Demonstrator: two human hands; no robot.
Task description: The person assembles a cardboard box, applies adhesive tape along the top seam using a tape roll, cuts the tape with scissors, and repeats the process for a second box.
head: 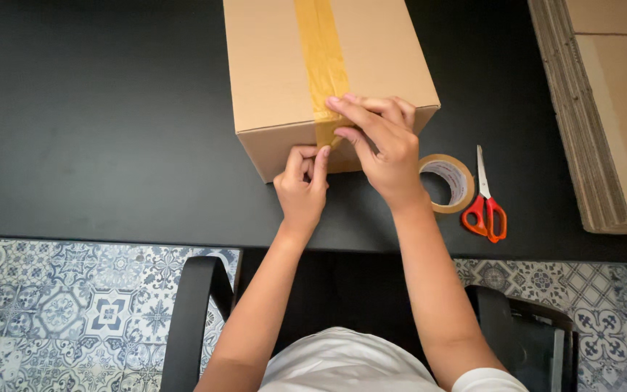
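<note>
**Both hands pressed on the tape at the box's near edge**

Grip first: the right hand [384,149] lies flat-fingered over the near top edge of the box [277,65], its fingers together and pressing the tape strip [321,51] down where it folds over the edge. The left hand [303,187] sits just below, against the box's front face, its fingers curled together and its thumb and forefinger pinched at the tape's lower end. Neither hand lifts anything; both bear on the tape.

From largest to smallest: the black worktop [96,123] fills most of the view. At its right edge lies a stack of flat cardboard [611,116], well apart from the hands. The box stands closed at the middle of the worktop, turned slightly askew, with the tan tape strip running along the middle of its top and down the front face. A tape roll [450,183] lies flat just beside the right wrist. Scissors [486,203] with red and orange handles rest touching or nearly touching the roll's right side, blades shut and pointing away from the person.

Below the worktop show patterned blue floor tiles [74,312] and the black arms of a chair [194,319].
</note>
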